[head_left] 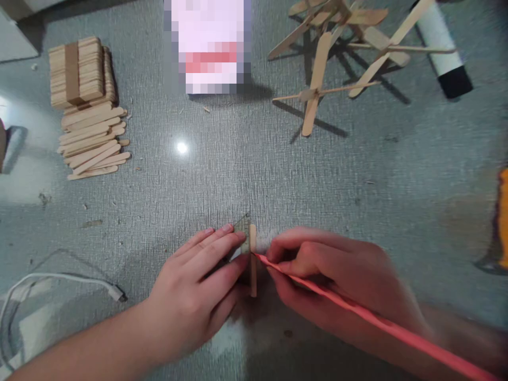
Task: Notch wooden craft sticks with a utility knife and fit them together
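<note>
A short wooden craft stick (253, 283) lies upright in the head view, between my two hands. Along its left edge is a clear ruler-like piece with a slanted top, seemingly a set square (245, 225). My left hand (198, 280) presses this piece down with its fingertips, which cover most of it. The thumb of that hand is close to the stick's lower part. In a writing grip, my right hand (325, 275) is closed around a red pencil (357, 312). The pencil's dark tip touches the stick near its middle.
A banded bundle of craft sticks (89, 74) and loose sticks (95, 143) lie at upper left. A blurred pink-white object (210, 32) stands at the back. Assembled sticks (317, 84) and a black-and-white object (444, 58) are upper right. A white cable (59, 276) curls lower left.
</note>
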Demonstrator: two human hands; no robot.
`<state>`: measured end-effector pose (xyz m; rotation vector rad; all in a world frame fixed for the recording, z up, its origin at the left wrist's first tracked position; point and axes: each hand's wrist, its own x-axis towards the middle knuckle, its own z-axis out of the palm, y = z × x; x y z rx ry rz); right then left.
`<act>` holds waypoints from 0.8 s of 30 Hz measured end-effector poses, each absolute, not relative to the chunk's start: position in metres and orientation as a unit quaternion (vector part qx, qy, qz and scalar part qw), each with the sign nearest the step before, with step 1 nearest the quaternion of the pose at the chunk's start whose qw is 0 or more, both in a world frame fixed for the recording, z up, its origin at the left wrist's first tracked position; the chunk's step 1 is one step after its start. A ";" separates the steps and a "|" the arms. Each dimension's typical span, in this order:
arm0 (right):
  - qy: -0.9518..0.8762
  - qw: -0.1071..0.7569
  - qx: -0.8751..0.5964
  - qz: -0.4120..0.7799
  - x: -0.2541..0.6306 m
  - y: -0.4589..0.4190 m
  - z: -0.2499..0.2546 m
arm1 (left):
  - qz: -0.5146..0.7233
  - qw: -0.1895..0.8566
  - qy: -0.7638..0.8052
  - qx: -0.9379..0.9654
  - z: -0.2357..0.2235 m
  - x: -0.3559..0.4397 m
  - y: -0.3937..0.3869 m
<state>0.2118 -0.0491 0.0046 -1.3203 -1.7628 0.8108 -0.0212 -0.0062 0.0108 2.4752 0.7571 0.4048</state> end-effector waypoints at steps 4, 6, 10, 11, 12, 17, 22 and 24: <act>-0.690 0.384 -0.515 0.333 0.211 -0.048 0.005 | 0.150 0.256 0.281 0.913 0.011 -0.020 -0.006; -0.688 0.382 -0.517 0.337 0.211 -0.048 0.005 | 0.150 0.256 0.280 0.913 0.011 -0.020 -0.006; -0.689 0.378 -0.520 0.335 0.212 -0.047 0.007 | 0.151 0.258 0.279 0.912 0.012 -0.020 -0.006; -0.689 0.378 -0.519 0.336 0.212 -0.047 0.007 | 0.152 0.258 0.279 0.912 0.012 -0.020 -0.006; -0.689 0.378 -0.518 0.338 0.212 -0.047 0.007 | 0.153 0.258 0.279 0.912 0.011 -0.020 -0.006; -0.688 0.384 -0.510 0.345 0.212 -0.048 0.007 | 0.148 0.260 0.281 0.912 0.011 -0.021 -0.007; -0.687 0.383 -0.512 0.346 0.212 -0.049 0.006 | 0.149 0.256 0.282 0.912 0.012 -0.020 -0.007; -0.685 0.381 -0.515 0.346 0.212 -0.049 0.006 | 0.147 0.254 0.283 0.913 0.013 -0.020 -0.007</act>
